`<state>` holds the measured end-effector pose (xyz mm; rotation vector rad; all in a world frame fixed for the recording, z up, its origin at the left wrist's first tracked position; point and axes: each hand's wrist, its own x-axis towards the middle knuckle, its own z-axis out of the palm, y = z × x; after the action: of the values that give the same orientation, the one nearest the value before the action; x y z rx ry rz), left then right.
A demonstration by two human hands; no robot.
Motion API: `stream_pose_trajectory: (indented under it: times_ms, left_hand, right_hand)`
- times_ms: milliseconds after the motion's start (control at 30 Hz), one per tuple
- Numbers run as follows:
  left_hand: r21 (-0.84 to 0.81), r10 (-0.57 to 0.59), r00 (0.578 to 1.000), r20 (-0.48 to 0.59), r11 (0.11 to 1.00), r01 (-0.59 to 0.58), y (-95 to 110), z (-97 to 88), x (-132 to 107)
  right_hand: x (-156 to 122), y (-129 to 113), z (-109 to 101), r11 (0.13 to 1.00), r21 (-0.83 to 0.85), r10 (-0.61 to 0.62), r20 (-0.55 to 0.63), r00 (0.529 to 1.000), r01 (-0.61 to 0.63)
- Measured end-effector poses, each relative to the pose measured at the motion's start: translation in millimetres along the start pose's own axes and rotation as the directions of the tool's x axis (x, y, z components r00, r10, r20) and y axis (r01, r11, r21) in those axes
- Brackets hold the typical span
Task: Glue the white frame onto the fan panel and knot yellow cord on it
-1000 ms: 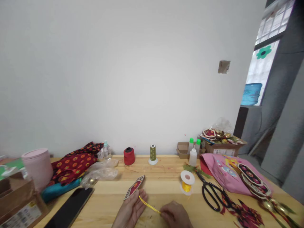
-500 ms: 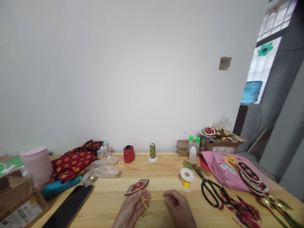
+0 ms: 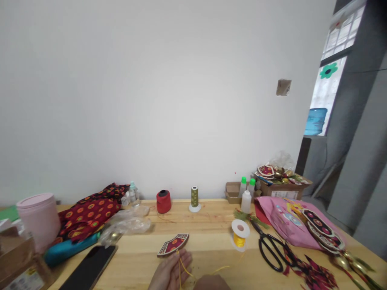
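Note:
My left hand (image 3: pixel 173 272) pinches a yellow cord (image 3: pixel 183 266) between thumb and fingers, palm turned up. The cord hangs in strands from just below a fan-shaped piece (image 3: pixel 173 245) with a dark red patterned middle and pale lattice ends, which lies right above the fingertips. Low at the bottom edge, my right hand (image 3: pixel 211 282) shows only its curled back, cut off by the frame. Cord runs to it from the left hand, and more emerges beyond it toward the white spool (image 3: pixel 241 225) of yellow cord. Its fingertips are hidden.
Black scissors (image 3: pixel 272 251) lie right of the spool beside red fabric scraps (image 3: pixel 317 274). A phone (image 3: pixel 89 268) and a cardboard box (image 3: pixel 24 262) are at left. Red thread (image 3: pixel 163 202), green thread (image 3: pixel 194 197) and a white bottle (image 3: pixel 246 201) stand at the back.
My right hand has moved down and slightly left, toward the bottom edge. The cord stretched level between the hands now hangs downward from the left hand. The view has shifted slightly.

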<state>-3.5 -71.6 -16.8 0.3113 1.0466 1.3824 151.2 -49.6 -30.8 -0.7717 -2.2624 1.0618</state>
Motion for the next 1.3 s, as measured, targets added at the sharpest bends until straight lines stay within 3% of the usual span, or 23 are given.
stream_pose_trajectory:
  times_ms: [100, 233, 400, 467, 567, 733, 900, 967, 1067, 1200, 1300]
  left_hand:
    - [-0.005, -0.019, 1.0, -0.011, 1.0, 0.019, 0.0, -1.6, 1.9]
    - [-0.002, 0.018, 0.999, -0.027, 1.0, -0.018, -0.9, -0.6, 0.8]
    - [-0.004, 0.033, 0.999, 0.002, 0.999, -0.033, 1.4, 5.2, -4.4]
    - [-0.04, 0.066, 0.996, 0.062, 0.997, -0.064, 1.7, 6.1, -4.1]
    - [-0.081, 0.102, 0.984, 0.149, 0.993, -0.09, -0.5, 4.9, -0.4]
    - [-0.08, 0.099, 0.978, 0.186, 0.993, -0.086, -5.9, 4.1, 3.0]
    - [-0.005, 0.135, 0.978, 0.156, 0.991, -0.136, -12.1, 6.8, 4.8]
    - [0.039, 0.144, 0.979, 0.144, 0.988, -0.151, -15.4, 5.4, 8.5]
    - [0.111, 0.148, 0.979, 0.138, 0.98, -0.164, -19.0, 1.5, 15.1]
    - [0.179, 0.13, 0.981, 0.141, 0.972, -0.154, -17.6, 1.2, 15.4]
    - [0.188, 0.099, 0.978, 0.182, 0.973, -0.133, -12.2, 5.6, 7.5]
  right_hand:
    - [6.6, 2.7, -1.6, 0.957, -0.29, 0.002, 0.014, 1.0, 0.002]
    - [11.4, -12.0, -15.3, 0.876, -0.48, -0.028, -0.117, 0.993, -0.032]
    - [33.1, -40.7, -16.3, 0.9, -0.428, -0.027, -0.231, 0.973, -0.077]
    - [41.6, -43.7, -12.8, 0.91, -0.398, 0.002, -0.272, 0.962, -0.114]
    - [48.4, -38.1, -6.0, 0.929, -0.353, -0.002, -0.296, 0.955, -0.108]
    - [50.5, -23.8, 2.2, 0.957, -0.285, -0.052, -0.326, 0.944, -0.046]
    - [53.7, -22.5, -4.5, 0.97, -0.241, -0.1, -0.225, 0.969, 0.044]
    - [55.6, -21.8, -7.2, 0.983, -0.18, -0.071, -0.166, 0.984, 0.04]
    - [58.7, -16.4, -5.2, 0.995, 0.064, 0.089, -0.137, 0.986, -0.081]
    - [62.9, -6.2, 5.0, 0.867, 0.442, 0.295, -0.077, 0.952, -0.233]
    - [64.8, -3.0, 8.8, 0.778, 0.593, 0.341, -0.12, 0.932, -0.208]
